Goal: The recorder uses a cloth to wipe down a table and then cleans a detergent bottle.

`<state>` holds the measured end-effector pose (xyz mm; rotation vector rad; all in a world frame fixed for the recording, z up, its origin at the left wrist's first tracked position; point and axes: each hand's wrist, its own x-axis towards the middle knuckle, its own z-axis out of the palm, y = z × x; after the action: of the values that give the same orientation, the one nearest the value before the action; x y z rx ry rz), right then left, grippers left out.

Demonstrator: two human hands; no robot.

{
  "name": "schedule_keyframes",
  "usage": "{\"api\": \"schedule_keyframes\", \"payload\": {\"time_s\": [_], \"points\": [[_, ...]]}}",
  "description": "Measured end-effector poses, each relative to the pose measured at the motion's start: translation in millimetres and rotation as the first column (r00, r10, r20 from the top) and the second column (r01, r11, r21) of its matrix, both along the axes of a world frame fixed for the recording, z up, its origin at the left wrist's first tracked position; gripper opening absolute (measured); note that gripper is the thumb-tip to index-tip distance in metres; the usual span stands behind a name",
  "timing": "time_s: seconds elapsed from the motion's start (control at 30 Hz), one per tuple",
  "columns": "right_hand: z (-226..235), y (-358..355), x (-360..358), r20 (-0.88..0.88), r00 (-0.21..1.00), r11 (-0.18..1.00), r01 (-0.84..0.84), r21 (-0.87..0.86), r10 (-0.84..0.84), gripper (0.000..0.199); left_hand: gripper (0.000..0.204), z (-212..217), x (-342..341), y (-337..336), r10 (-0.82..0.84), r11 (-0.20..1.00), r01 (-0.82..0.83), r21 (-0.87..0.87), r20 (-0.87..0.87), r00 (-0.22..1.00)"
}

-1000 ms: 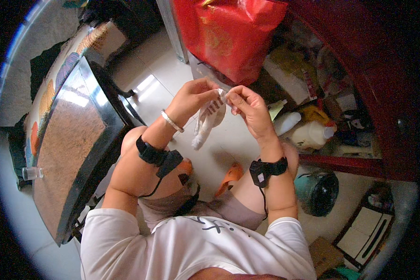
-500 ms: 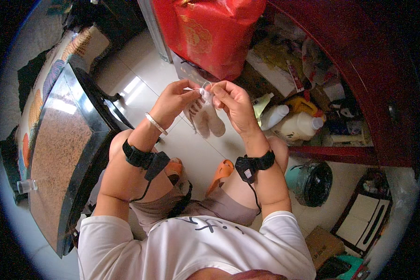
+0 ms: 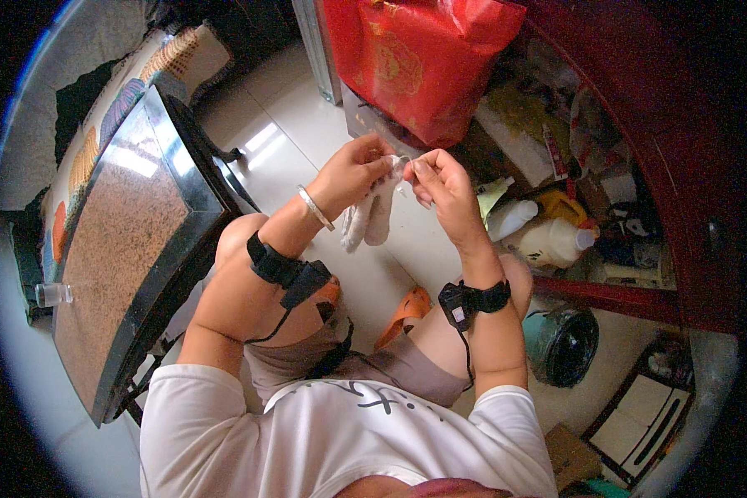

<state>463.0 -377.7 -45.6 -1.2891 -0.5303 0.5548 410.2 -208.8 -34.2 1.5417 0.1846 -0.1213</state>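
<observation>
The person is sitting with knees apart over a pale tiled floor (image 3: 440, 241), holding a small pair of whitish fabric socks (image 3: 369, 214) up in front of the chest. The left hand (image 3: 353, 170) is pinching the top edge of the fabric, its fingers (image 3: 382, 162) closed together on the cloth, and the right hand (image 3: 440, 178) is gripping the same edge just beside it, fingers clamped on it too. The rest of the fabric is hanging loosely below the two hands, above the floor and between the knees.

Judging from the grip, the hands are working on the top edge, perhaps pulling something off it or drawing the two pieces apart. To do that well, both pinches should be sitting close together, right at the spot being worked, so the pull is going into that point and not stretching the cloth. A short, steady pull sideways is safer than a jerk, which could tear the weave.

A dark-framed table with a speckled brown stone top (image 3: 120, 241) is standing at the left, with a small clear cup (image 3: 54, 293) on its near edge. A shiny red bag (image 3: 415, 58) is leaning at the far side, and white plastic bottles (image 3: 548, 236) are lying at the right, near a dark red wooden cabinet (image 3: 681, 166).
</observation>
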Motion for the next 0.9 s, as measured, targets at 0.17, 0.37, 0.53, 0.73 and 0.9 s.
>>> {"api": "schedule_keyframes", "payload": {"time_s": [0.17,0.37,0.53,0.73,0.9], "points": [[8.0,-1.5,0.0,-0.075,0.997,1.000,0.005,0.023,-0.003,0.014,0.008,-8.8,1.4,-0.9,0.024,0.999,-0.027,0.031,0.078,0.997],[5.6,-3.3,3.6,-0.151,0.988,0.992,0.031,0.124,-0.012,0.016,0.010,-2.6,1.1,-1.5,-0.008,0.998,0.008,-0.061,-0.009,1.000],[11.6,-0.5,-1.2,-0.224,0.974,0.983,0.031,0.182,0.011,0.019,0.011,-3.8,1.9,0.0,-0.097,0.995,0.097,-0.030,-0.005,0.995],[7.8,-2.5,-3.0,-0.024,0.995,0.995,-0.095,-0.032,0.094,0.015,0.010,-0.3,-2.7,-5.7,-0.148,0.988,0.141,-0.056,-0.143,0.979],[6.8,-2.0,-5.1,-0.011,0.993,0.988,-0.114,-0.107,0.113,0.015,0.011,-7.5,-0.6,-4.0,-0.177,0.983,0.181,0.028,-0.123,0.977]]}}
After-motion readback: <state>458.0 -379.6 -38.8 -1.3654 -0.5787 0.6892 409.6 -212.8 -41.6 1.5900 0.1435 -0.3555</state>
